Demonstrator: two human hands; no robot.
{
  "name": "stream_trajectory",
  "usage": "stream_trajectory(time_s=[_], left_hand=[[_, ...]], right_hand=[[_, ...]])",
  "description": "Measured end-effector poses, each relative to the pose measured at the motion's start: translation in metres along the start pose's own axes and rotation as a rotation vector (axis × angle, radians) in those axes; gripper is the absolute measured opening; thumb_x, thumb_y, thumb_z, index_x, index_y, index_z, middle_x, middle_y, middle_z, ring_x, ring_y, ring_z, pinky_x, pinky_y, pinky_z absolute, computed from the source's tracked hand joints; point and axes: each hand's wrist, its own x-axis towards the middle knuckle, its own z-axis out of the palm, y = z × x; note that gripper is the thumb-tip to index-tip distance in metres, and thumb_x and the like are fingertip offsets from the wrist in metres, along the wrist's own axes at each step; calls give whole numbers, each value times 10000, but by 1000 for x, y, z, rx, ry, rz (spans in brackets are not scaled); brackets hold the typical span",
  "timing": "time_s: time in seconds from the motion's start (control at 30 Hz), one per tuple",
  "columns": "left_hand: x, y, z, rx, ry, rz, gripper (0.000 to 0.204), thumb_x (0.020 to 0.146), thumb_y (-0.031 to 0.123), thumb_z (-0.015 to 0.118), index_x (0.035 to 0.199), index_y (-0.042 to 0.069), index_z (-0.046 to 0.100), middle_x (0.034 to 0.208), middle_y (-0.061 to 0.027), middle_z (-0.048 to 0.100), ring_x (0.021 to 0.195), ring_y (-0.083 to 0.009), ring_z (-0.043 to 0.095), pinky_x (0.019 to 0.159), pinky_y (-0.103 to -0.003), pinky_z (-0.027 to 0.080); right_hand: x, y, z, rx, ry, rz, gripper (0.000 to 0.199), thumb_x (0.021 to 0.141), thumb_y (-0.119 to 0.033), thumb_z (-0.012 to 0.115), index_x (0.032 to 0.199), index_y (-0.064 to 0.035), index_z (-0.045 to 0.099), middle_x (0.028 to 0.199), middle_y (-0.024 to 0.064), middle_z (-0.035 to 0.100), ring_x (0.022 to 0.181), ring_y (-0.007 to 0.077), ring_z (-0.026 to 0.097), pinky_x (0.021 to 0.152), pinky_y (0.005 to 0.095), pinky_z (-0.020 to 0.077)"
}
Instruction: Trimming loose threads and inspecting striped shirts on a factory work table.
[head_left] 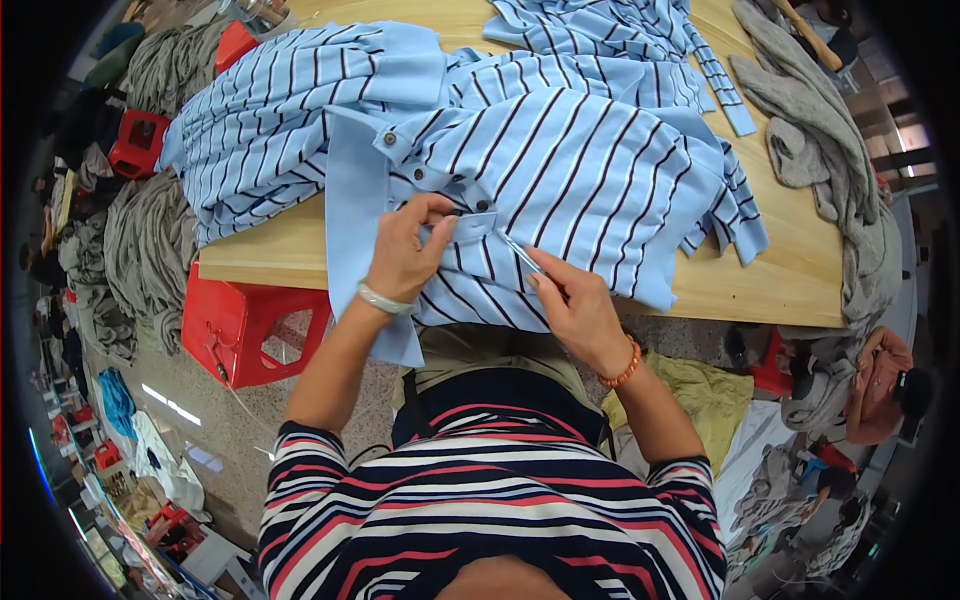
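A light blue knit garment with dark and white stripes [585,170] lies in front of me on the table. Along its plain blue button band sit dark buttons [390,139], several of them showing. My left hand [408,248] pinches the band's lower end, thumb and fingers closed on the cloth beside a button. In my right hand [580,308] is a slim, pointed metal tool [518,251], its tip touching the cloth close to the left fingers. Whether the tool is tweezers or snips I cannot make out.
More blue striped garments [300,100] are heaped across the wooden table [265,245]. Grey knit cloth [815,150] hangs over its right edge. Below the left side stands a red stool [235,325]. Yellow cloth [700,400] lies at the lower right, near another person [880,380].
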Motion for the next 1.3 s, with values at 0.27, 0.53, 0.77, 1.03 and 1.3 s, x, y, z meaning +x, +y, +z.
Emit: stream_trajectory(time_s=[0.27, 0.53, 0.77, 1.03, 1.3], left_hand=[[-19, -4, -43, -136, -255, -250, 294, 842, 180, 699, 1030, -34, 625, 832, -34, 635, 787, -99, 548, 721, -262, 458], [-32, -18, -24, -389, 7, -277, 154, 934, 100, 606, 995, -30, 661, 733, 83, 545, 637, 16, 405, 542, -168, 307], [-31, -16, -18, -366, 57, -205, 132, 911, 69, 644, 997, -25, 679, 761, 71, 575, 660, 10, 432, 572, -153, 326], [-38, -11, -12, -185, 106, -48, 85, 923, 50, 618, 949, 7, 687, 771, 61, 595, 682, -8, 461, 603, -167, 374], [-41, -3, -11, -896, 57, -321, 199, 943, 112, 620, 1089, -23, 633, 958, -25, 670, 841, -53, 594, 759, -190, 461]], right_hand=[[-10, -23, 11, -104, -18, -157, 336, 889, -100, 629, 1217, -25, 621, 712, 119, 585, 554, 179, 521, 556, 288, 434], [9, -36, 42, -293, 10, -260, 304, 870, -110, 636, 1165, -40, 612, 803, 131, 632, 656, 303, 617, 573, 379, 473], [16, -41, 51, -442, -28, -212, 288, 893, -155, 608, 1164, -55, 602, 798, 116, 635, 661, 322, 622, 574, 406, 483], [35, -14, 69, 13, -2, -224, 292, 918, -151, 596, 1179, -22, 627, 665, 79, 589, 538, 257, 566, 516, 358, 440], [28, -12, 68, 158, 26, -271, 347, 886, -47, 633, 1226, 14, 603, 717, 56, 607, 581, 149, 548, 530, 309, 442]])
